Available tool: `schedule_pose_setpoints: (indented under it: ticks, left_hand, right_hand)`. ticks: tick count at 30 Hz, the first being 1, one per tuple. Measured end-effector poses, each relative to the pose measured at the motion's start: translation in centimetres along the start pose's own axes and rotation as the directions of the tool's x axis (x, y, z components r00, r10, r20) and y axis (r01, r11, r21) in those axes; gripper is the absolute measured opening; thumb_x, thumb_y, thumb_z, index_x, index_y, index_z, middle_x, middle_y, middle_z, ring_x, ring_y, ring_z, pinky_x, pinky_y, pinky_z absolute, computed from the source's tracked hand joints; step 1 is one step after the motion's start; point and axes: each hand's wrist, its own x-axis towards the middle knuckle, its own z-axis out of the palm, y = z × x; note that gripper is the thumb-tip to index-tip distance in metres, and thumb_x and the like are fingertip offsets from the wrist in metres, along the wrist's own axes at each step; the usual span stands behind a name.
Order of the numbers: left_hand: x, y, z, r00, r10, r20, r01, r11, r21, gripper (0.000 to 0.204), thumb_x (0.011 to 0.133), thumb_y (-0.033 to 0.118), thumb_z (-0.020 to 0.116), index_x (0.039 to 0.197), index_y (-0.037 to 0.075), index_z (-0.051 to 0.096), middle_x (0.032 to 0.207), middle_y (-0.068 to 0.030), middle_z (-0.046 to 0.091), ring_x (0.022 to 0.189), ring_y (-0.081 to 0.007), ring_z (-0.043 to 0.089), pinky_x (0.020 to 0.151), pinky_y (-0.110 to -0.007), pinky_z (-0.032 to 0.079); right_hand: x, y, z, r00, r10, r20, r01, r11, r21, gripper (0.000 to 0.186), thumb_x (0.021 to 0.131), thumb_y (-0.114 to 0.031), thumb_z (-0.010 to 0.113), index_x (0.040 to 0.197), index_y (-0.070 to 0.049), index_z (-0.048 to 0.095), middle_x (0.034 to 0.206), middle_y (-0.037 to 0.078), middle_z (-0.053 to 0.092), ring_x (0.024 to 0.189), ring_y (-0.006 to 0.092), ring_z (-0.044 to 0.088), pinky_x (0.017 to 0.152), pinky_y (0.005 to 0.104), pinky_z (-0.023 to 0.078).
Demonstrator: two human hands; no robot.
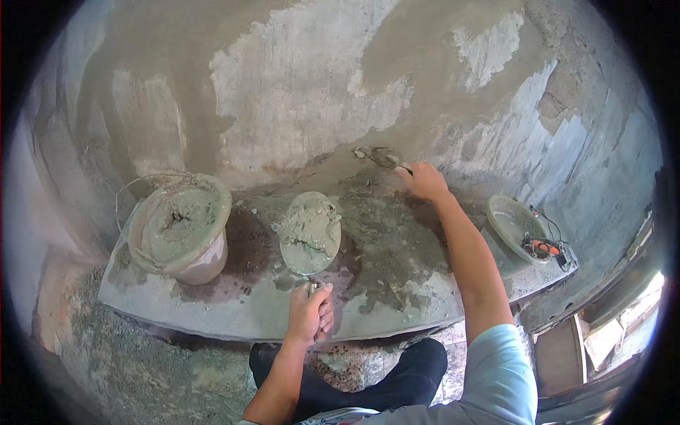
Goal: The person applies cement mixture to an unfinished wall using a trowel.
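My left hand is closed round the handle of an oval pan heaped with wet grey mortar; the pan hangs over the concrete ledge. My right hand grips the handle of a trowel, whose blade, smeared with mortar, is at the foot of the patchily plastered wall, just above the ledge. Whether the blade touches the wall is hard to tell. Damp grey plaster surrounds the blade.
A bucket of mortar with a wire handle stands on the ledge at the left. At the right sits a shallow tub with an orange-and-black tool and a cord. Below are my legs and a dirty tiled floor; boards lean at lower right.
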Motion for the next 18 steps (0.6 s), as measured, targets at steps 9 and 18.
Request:
schedule_pose_setpoints:
  ticks: [9,18]
  left_hand:
    - [0.5,0.1,-0.2,1.000,-0.002,-0.005,0.002,1.000,0.020,0.023,0.097,0.017,0.058,0.080,0.012,0.044,0.053,0.0039,0.037,0.036,-0.0082,0.036,0.033,-0.027,0.032]
    - [0.8,-0.3,-0.4,1.000,-0.016,-0.009,0.016,1.000,0.012,0.021,0.097,0.014,0.059,0.081,0.011,0.045,0.053,0.0029,0.038,0.036,-0.0092,0.036,0.033,-0.028,0.032]
  right_hand:
    - [-0.7,3.4,1.6,0.988,-0.107,-0.116,0.131,0.965,0.225,0.040,0.100,-0.042,0.051,0.105,-0.009,0.072,0.100,0.022,0.070,0.098,0.0442,0.064,0.085,0.0513,0.050]
    - [0.8,-1.9,6.1,0.979,-0.189,-0.076,0.204,0.912,0.356,0.041,0.102,-0.038,0.047,0.104,-0.005,0.071,0.098,0.024,0.069,0.097,0.0457,0.064,0.085,0.0509,0.050]
